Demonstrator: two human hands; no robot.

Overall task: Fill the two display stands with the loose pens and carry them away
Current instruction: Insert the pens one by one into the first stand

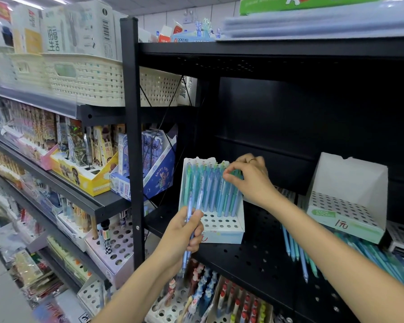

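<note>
White perforated card display stand [222, 226], left on black shelf [254, 255]: rear rows filled, front holes open. Right hand [248, 177] pinches a seated pen; left hand [184, 229] grips blue spares. Second stand [346, 201] apparently empty; loose blue-green pens [296, 250] between.

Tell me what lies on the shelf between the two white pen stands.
In the head view, between the partly filled stand and the empty stand lie loose blue pens and bare black shelf.
</note>
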